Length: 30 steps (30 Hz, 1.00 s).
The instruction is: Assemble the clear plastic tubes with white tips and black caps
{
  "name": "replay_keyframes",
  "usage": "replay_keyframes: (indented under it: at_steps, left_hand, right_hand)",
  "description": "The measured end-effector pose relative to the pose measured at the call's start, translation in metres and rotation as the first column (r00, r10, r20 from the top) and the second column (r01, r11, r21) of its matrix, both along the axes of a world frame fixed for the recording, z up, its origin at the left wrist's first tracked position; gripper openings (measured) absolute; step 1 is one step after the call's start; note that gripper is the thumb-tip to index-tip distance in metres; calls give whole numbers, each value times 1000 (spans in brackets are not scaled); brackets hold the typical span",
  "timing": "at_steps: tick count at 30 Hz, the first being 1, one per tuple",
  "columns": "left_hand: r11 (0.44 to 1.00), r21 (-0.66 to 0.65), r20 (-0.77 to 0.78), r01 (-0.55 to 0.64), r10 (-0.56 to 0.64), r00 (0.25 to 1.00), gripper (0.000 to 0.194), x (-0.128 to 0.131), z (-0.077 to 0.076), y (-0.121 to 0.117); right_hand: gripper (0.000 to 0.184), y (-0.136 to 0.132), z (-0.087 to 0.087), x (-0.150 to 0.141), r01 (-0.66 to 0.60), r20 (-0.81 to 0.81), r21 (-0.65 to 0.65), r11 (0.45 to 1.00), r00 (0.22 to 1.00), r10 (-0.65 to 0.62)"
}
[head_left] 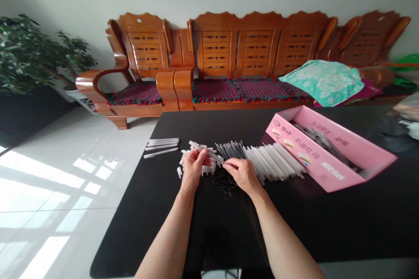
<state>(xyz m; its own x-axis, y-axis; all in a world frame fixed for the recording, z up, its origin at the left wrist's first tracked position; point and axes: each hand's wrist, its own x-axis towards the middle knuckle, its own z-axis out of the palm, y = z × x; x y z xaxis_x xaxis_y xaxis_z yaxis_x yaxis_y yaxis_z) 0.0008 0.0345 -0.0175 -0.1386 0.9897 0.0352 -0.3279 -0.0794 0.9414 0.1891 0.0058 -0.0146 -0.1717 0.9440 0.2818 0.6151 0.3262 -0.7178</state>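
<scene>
My left hand (193,168) is closed around a pale pen (212,156), which slants down toward the right. At its lower end the fingers of my right hand (245,175) are pinched together; whatever lies between them is too small to make out. Below and around my left hand are loose whitish pen caps (180,172). A heap of small black plugs (225,186) lies between my hands. Dark pen refills (231,150) are fanned out just beyond my right hand, beside a row of translucent pen barrels (276,163).
Several capped pens (163,143) lie side by side at the left of the black table (147,226). A pink box (314,157) at the right holds dark, thin items. Behind the table stands a wooden bench (255,52) with a turquoise cushion (327,80).
</scene>
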Motion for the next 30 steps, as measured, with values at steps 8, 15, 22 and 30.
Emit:
replay_keyframes:
  at_steps: [8, 15, 22, 30]
  left_hand:
    - [892, -47, 232, -450, 448, 864, 38, -39, -5, 14]
    - [976, -13, 150, -219, 218, 964, 37, -14, -3, 6]
    - [981, 46, -48, 189, -187, 981, 35, 0, 1, -6]
    - [950, 33, -162, 311, -302, 940, 35, 13, 3, -11]
  right_hand:
    - [23, 8, 0, 31, 393, 189, 36, 919, 900, -392]
    - [19, 10, -1, 36, 569, 399, -4, 823, 755, -520]
    - [32, 1, 5, 13, 210, -36, 64, 976, 977, -208]
    - [26, -5, 7, -9, -16, -46, 4, 1000, 999, 16]
